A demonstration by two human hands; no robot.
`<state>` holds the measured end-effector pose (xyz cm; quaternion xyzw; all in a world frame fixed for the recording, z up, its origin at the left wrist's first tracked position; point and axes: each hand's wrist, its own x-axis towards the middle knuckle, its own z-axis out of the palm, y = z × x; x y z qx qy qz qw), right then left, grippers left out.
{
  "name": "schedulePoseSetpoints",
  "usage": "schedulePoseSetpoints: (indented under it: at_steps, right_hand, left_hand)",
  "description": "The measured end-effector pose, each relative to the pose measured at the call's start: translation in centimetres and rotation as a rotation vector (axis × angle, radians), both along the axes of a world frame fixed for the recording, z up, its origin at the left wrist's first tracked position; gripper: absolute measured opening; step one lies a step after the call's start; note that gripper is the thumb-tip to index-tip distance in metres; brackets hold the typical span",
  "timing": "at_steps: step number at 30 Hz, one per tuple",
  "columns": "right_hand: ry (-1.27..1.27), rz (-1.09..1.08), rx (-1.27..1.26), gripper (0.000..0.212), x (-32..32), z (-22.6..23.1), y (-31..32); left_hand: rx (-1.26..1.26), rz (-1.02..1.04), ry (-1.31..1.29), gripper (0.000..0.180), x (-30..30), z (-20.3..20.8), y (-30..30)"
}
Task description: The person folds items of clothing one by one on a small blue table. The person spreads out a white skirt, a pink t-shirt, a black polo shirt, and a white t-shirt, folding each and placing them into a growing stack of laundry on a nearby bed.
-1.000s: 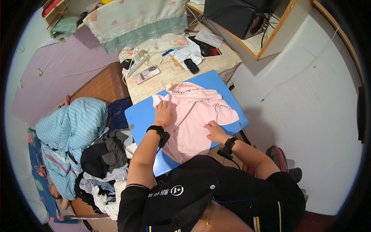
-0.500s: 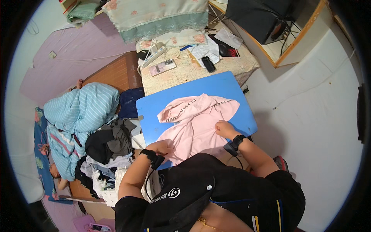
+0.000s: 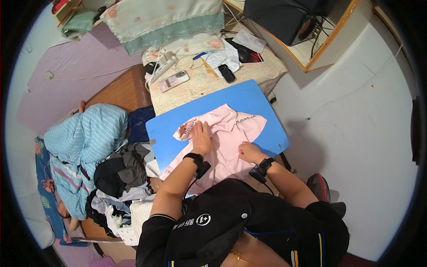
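A pale pink top [image 3: 223, 140] with dark lettering along its sleeves lies spread and rumpled on a blue tabletop [image 3: 272, 133]. Its lower part hangs toward my body. Flat on the left side of the top, close to the lettered sleeve, rests my left hand [image 3: 202, 139], fingers stretched out. At the right edge of the cloth my right hand [image 3: 251, 152] is closed, with the fabric gathered at its fingertips. A dark band with a small black device sits on each wrist.
Left of the table is a heap of clothes [image 3: 122, 173]; beyond it a person lies under a blue striped blanket [image 3: 89, 129]. A cloth-covered surface [image 3: 187, 91] at the far side carries a phone [image 3: 174, 81], a black object [image 3: 227, 73] and a power strip [image 3: 163, 69].
My left hand has moved from the near left edge up and right onto the sleeve area, and its fingers have straightened. My right hand stays at the right edge. The left sleeve is more folded.
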<state>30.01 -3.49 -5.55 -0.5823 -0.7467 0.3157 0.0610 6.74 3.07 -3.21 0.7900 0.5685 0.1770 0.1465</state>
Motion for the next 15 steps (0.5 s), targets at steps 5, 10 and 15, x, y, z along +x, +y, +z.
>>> schedulePoseSetpoints:
  at_steps: [5,10,15]
  right_hand:
    - [0.068,0.032,0.039,0.008,0.7,0.2,0.1]
    - [0.223,-0.213,0.06,0.01,1.7,1.8,1.5]
    - [0.091,-0.393,0.35,0.024,2.2,2.6,5.7]
  left_hand:
    - [0.043,0.068,-0.07,0.051,-0.1,-0.6,2.8]
    - [0.037,0.123,-0.32,0.035,-3.5,0.2,2.4]
    - [0.206,0.23,-0.383,0.028,-6.7,2.5,0.2]
